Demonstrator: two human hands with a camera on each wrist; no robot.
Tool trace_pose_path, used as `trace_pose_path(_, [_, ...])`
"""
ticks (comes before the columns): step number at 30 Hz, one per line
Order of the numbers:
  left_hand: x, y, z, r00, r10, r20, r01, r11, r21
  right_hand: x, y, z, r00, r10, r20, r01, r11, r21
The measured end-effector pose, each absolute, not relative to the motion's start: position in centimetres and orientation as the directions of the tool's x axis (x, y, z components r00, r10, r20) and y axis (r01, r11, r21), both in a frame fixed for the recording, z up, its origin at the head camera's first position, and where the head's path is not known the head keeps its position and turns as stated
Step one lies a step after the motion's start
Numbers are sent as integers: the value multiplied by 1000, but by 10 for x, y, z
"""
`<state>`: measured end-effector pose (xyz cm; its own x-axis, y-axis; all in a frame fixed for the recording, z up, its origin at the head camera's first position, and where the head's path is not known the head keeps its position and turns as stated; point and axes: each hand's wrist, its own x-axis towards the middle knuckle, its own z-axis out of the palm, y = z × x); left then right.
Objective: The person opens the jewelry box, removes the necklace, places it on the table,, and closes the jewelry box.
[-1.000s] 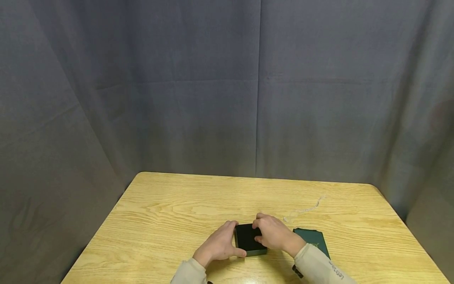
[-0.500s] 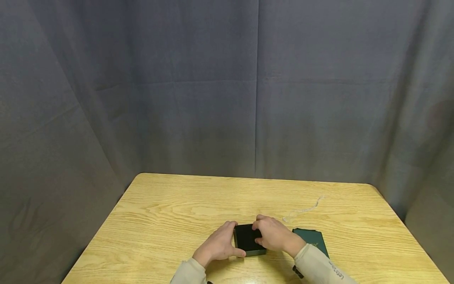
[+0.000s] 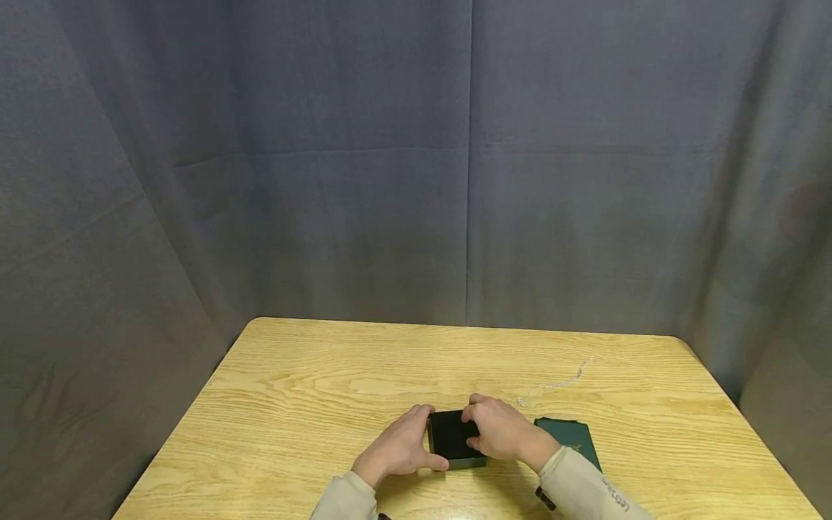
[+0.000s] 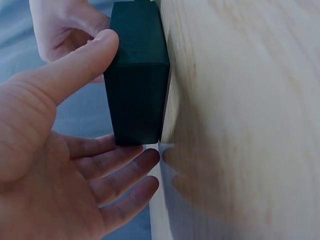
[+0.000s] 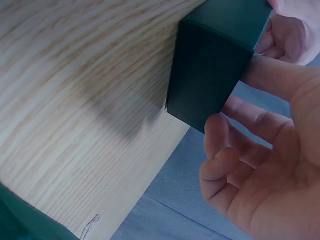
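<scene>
A small dark green box (image 3: 465, 463) with a black top face or insert (image 3: 448, 433) lies on the table. My left hand (image 3: 401, 444) holds it from the left, thumb at the near side and fingers at the far side. In the left wrist view the thumb of the left hand (image 4: 60, 120) lies along the edge of the box (image 4: 137, 95). From the right, my right hand (image 3: 503, 430) reaches over the black face, thumb and forefinger bent onto it. The right wrist view shows the remaining fingers of the right hand (image 5: 260, 145) loosely curled beside the box (image 5: 210, 70); their tips' exact contact is hidden.
Partly under the right forearm lies a flat dark green piece (image 3: 572, 437) with gold marking, perhaps a lid or pouch. A thin silvery chain (image 3: 559, 383) is stretched out behind it. The wooden table (image 3: 312, 390) meets grey curtains (image 3: 364, 217) at its back.
Both hands and the box hold nearly the same pose. The whole view has shifted very slightly.
</scene>
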<state>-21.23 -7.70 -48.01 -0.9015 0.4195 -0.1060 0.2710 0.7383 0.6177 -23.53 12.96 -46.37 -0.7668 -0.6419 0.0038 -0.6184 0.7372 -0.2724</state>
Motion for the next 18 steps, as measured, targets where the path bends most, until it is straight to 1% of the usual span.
trace_pose_path(18, [-215, -77, -479, -894, 432, -118, 277, 739, 614, -235, 130, -462, -778, -627, -37, -594, 754, -280])
